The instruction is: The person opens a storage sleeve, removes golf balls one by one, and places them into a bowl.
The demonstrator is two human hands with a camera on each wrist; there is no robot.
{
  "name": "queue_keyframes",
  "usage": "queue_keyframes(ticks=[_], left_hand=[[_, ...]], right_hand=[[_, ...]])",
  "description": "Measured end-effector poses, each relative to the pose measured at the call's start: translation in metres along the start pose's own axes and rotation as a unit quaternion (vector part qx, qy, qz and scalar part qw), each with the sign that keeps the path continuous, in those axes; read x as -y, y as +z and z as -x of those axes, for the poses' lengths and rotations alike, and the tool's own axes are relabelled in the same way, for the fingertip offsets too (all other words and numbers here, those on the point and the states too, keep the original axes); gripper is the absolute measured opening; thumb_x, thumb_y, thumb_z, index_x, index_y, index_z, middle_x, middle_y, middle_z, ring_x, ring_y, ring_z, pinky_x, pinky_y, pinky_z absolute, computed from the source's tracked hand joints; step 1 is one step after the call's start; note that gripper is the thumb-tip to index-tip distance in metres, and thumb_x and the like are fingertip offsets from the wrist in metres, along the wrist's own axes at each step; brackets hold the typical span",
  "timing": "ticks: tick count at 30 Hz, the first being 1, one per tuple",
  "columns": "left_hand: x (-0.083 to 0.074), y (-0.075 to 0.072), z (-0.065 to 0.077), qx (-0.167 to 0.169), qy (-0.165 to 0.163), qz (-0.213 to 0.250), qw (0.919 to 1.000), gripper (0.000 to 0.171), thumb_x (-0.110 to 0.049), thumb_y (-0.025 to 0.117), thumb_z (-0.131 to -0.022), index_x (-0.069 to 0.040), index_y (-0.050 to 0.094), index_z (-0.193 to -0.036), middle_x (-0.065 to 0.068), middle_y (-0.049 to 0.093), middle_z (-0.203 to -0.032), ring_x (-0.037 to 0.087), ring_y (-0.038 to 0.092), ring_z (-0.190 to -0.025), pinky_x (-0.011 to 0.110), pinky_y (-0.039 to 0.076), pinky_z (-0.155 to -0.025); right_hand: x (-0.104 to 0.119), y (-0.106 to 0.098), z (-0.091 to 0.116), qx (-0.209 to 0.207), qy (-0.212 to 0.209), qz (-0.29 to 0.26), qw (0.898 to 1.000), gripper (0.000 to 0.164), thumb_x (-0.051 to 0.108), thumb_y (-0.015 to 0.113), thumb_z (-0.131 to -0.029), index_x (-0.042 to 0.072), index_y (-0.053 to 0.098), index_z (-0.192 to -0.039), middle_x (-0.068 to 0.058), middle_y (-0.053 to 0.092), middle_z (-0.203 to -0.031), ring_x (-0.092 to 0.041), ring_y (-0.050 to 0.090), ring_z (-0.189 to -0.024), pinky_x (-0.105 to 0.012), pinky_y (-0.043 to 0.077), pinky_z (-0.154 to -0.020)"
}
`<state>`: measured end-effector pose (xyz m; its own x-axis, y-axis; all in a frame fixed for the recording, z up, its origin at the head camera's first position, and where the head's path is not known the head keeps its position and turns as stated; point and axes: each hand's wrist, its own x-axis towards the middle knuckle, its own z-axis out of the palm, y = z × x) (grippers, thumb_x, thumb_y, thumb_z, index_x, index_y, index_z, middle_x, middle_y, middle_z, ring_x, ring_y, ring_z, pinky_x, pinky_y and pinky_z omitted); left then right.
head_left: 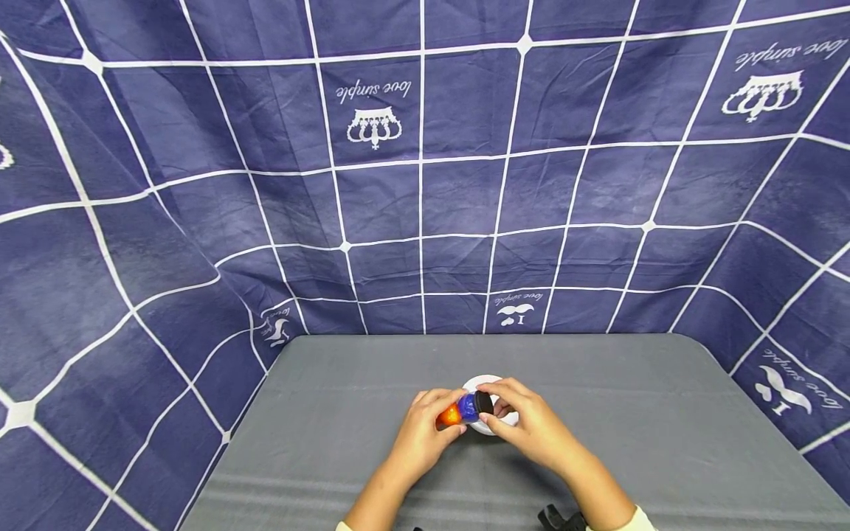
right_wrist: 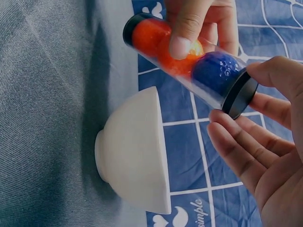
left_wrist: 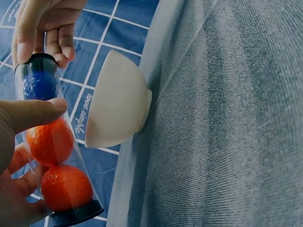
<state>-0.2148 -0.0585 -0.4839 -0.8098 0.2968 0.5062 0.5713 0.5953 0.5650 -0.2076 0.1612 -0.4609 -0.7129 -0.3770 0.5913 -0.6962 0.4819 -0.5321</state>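
A clear plastic tube (head_left: 468,408) holds two orange balls (left_wrist: 66,187) and one blue ball (right_wrist: 215,72), with a black cap at each end. My left hand (head_left: 426,426) grips the tube round its middle, thumb across the orange balls. At the blue end, the thumb and fingers of my right hand (head_left: 528,419) pinch the black cap (right_wrist: 241,94), which still sits on the tube. A white bowl (right_wrist: 135,151) stands upright on the table beneath and behind the tube. In the head view the hands partly cover the bowl.
The grey cloth-covered table (head_left: 332,413) extends around the bowl. Dark blue curtains (head_left: 458,199) with white grid lines hang behind it and at both sides. A black strap (head_left: 561,518) shows by the right wrist at the bottom edge.
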Motion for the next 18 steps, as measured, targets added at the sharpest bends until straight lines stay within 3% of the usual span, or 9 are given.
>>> queue_keyframes(ticks=[18], left_hand=[[-0.0002, -0.0033, 0.0017, 0.043, -0.002, -0.004, 0.9991, 0.053, -0.014, 0.085, -0.080, -0.024, 0.069, -0.129, -0.002, 0.072, -0.117, 0.020, 0.065, -0.108, 0.040, 0.051, -0.095]], right_hand=[[-0.0009, -0.0025, 0.0014, 0.015, 0.006, -0.016, 1.000, 0.040, 0.006, 0.080, -0.083, 0.003, 0.069, -0.121, 0.000, 0.067, -0.104, -0.006, 0.064, -0.077, -0.024, 0.059, -0.071]])
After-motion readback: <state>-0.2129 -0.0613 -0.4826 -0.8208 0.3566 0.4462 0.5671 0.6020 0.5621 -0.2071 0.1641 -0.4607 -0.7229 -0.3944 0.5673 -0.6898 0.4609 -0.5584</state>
